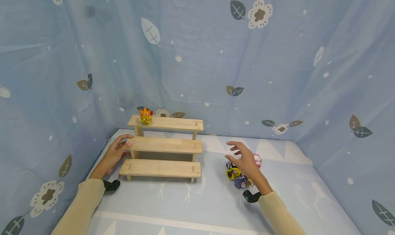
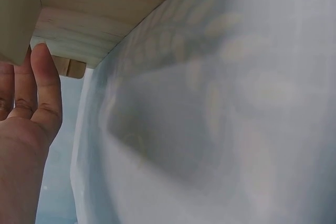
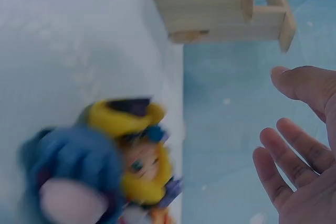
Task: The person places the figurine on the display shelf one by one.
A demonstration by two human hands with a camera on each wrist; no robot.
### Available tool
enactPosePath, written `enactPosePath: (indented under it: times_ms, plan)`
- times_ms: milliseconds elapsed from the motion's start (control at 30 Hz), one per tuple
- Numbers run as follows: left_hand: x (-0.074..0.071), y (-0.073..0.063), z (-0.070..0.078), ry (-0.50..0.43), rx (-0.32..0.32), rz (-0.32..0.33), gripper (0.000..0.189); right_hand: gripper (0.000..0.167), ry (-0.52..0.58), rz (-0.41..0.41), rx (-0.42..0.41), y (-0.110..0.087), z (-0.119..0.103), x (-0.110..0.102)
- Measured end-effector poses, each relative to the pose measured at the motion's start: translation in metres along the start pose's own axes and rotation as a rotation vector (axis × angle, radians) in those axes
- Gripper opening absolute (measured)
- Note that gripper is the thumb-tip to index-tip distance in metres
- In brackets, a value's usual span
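A three-tier wooden display shelf (image 1: 163, 145) stands at the left of the table. My left hand (image 1: 115, 154) holds the left end of its middle board; in the left wrist view, some of the fingertips (image 2: 44, 59) lie against or behind the wood. A small orange-and-yellow figurine (image 1: 145, 116) stands on the top board, near its left end. My right hand (image 1: 247, 159) hovers above a cluster of small figurines (image 1: 233, 173), thumb and fingers spread apart with nothing between them. Close up in the right wrist view are a yellow-haired figurine (image 3: 142, 166) and a blurred blue-haired one (image 3: 79, 166).
A pink-and-white figurine (image 1: 257, 160) lies behind the right hand, partly covered. Blue patterned curtain (image 1: 197, 57) encloses the back and both sides. The table is covered by a pale blue patterned cloth (image 1: 172, 200). Each wrist carries a black device (image 1: 251, 196).
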State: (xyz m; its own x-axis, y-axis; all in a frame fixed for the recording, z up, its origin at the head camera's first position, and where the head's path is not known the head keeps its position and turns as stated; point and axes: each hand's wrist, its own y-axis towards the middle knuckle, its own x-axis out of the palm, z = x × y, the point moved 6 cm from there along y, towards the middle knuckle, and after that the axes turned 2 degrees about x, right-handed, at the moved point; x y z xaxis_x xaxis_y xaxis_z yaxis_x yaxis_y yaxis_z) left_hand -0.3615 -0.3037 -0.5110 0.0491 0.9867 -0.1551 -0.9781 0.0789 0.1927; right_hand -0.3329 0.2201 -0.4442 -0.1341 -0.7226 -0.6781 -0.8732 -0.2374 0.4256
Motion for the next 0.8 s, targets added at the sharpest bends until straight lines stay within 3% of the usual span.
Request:
enactPosePath:
  times_ms: [200, 467, 800]
  plan:
    - [0.001, 0.0, 0.0, 0.009, 0.008, -0.001, 0.054, 0.05, 0.014, -0.019, 0.13, -0.03, 0.03, -0.009]
    - [0.001, -0.001, -0.001, 0.001, 0.016, 0.002, 0.056, 0.048, -0.023, -0.032, 0.153, -0.056, 0.05, -0.011]
    - [0.0, -0.001, -0.002, -0.008, 0.007, 0.006, 0.052, 0.04, -0.01, -0.06, 0.222, -0.072, 0.062, -0.005]
